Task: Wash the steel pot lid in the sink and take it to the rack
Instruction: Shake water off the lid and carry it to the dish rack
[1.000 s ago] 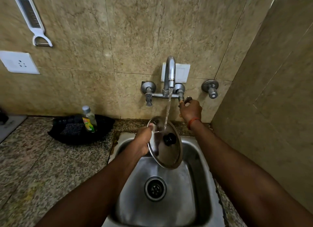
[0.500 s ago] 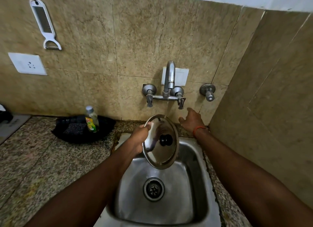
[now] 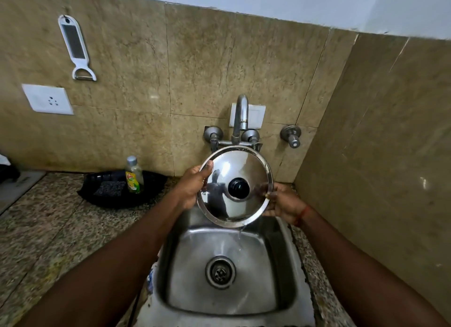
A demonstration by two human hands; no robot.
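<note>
The round steel pot lid with a black knob in its middle is held upright above the steel sink, its top face turned to me. My left hand grips the lid's left rim, thumb on the front. My right hand holds the right rim from behind. A thin trickle of water drips off the lid's lower edge into the sink. No water runs from the tap. No rack is in view.
A dish soap bottle and a dark scrub pad sit in a black tray on the granite counter left of the sink. A wall valve is right of the tap; a tiled wall closes the right side.
The water stopped running and my right hand came off the tap handle to the lid's right rim. The lid rose and turned its top face toward me.
</note>
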